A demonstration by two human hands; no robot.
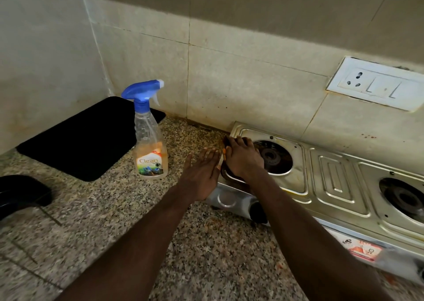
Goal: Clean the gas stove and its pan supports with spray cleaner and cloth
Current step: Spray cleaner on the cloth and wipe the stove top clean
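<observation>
Speckled granite countertop (206,255) right under my forearms, and here is the worry first. The black knob (258,211) on the stove's front sits just beside my right forearm, so a careless sweep back could nudge it round. The steel gas stove (335,177) rests loose on the granite, so a hard push could slide it. Cleaner could also run into the open left burner (274,157), which lies just beyond my fingers.

Now the hands. My left hand (202,170) is flat, fingers straight and together, its edge against the stove's left side, bracing it and holding nothing. My right hand (243,158) lies palm down on the stove's left end; its fingers reach forward, a little bent, pressing what looks like a dark cloth (230,178), mostly hidden beneath it. They press it and do not wrap round it. A thin orange-and-white strip (222,156) shows between the two hands; I cannot tell what it is.

To my left stands the spray cleaner bottle (150,144), upright and near my left hand; a swinging elbow could tip it. No pan supports sit on either burner, the right burner (406,197) being bare too; I cannot see where they lie. Furthest off, a wall socket (376,83) sits above the stove, so spray should stay low.
</observation>
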